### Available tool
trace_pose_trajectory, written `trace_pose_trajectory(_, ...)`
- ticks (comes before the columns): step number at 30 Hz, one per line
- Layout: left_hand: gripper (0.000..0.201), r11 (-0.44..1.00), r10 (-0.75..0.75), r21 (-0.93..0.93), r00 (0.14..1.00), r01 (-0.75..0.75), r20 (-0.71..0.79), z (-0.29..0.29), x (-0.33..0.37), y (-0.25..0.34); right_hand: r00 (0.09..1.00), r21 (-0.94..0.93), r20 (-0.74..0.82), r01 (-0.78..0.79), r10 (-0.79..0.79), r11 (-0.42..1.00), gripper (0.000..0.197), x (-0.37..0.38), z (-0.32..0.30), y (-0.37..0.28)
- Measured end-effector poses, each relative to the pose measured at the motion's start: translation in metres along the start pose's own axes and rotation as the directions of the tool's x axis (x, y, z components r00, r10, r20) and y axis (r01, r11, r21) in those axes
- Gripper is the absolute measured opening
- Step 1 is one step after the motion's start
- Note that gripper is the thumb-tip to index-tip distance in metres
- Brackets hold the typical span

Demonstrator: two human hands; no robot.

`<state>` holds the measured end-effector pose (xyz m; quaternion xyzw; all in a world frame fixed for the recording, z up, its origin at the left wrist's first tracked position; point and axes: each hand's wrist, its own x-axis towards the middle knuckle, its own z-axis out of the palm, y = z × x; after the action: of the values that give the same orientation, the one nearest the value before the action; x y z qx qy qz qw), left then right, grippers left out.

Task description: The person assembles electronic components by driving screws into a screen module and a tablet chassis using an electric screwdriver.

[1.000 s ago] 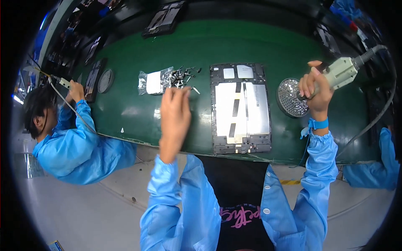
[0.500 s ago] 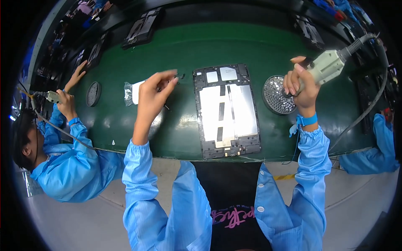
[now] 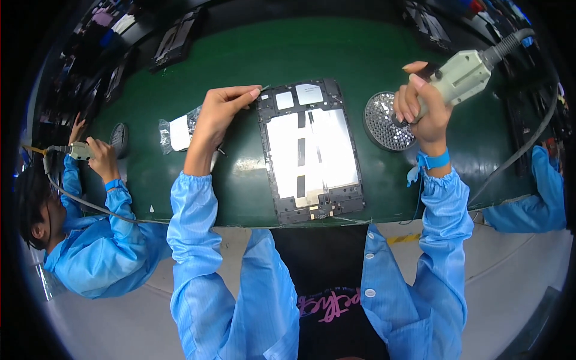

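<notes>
A tablet with its back off [image 3: 342, 150] lies before me, black frame around silvery plates, its near end close to the table edge. My left hand [image 3: 219, 114] is at its far left corner, thumb and forefinger pinched together; whatever small piece they hold is too small to make out. In my right hand [image 3: 429, 114] is a pale green electric screwdriver [image 3: 465, 77], its cable trailing off to the right. The screwdriver's dark nose is over a round screw tray [image 3: 387, 129] with a dimpled metal surface, right of the tablet.
A clear plastic bag with a white label [image 3: 179, 133] lies left of the tablet, partly behind my left wrist. More opened tablets [image 3: 177, 39] line the table's far side. At left, a co-worker in blue [image 3: 111, 240] holds another screwdriver [image 3: 80, 151] near a second round tray [image 3: 119, 139].
My left hand has moved from above the table to the tablet's far left corner. My right hand still holds the screwdriver over the tray. The view has shifted slightly.
</notes>
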<state>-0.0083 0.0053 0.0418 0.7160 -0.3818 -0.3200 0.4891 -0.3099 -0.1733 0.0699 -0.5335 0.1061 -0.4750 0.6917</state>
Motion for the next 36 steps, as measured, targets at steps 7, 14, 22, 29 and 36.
trace_pose_trajectory(7,0.028,0.997,0.004,0.082,0.998,-0.01,0.069,0.001,0.005,0.0,1.0,0.036,0.028,0.005,-0.006,0.999,0.017,0.001,-0.003,-0.002)
trace_pose_trajectory(14,0.027,0.993,0.083,0.09,0.997,-0.082,-0.006,0.006,-0.001,-0.006,0.999,-0.001,0.046,0.006,-0.005,1.0,0.017,0.002,0.004,-0.004)
trace_pose_trajectory(22,0.028,1.0,0.0,-0.03,0.999,0.002,0.05,-0.004,0.0,-0.013,0.992,0.02,0.083,-0.094,0.092,0.995,0.019,0.021,0.028,0.016)
trace_pose_trajectory(29,0.029,0.999,-0.013,-0.035,0.993,0.017,0.116,-0.005,0.0,-0.014,0.97,-0.006,0.144,-0.195,0.194,0.981,0.019,0.041,0.087,0.033)
trace_pose_trajectory(36,0.027,0.998,0.054,-0.038,0.992,-0.05,0.112,-0.007,0.004,-0.026,0.945,-0.008,0.238,-0.231,0.226,0.973,0.015,0.068,0.165,0.064)
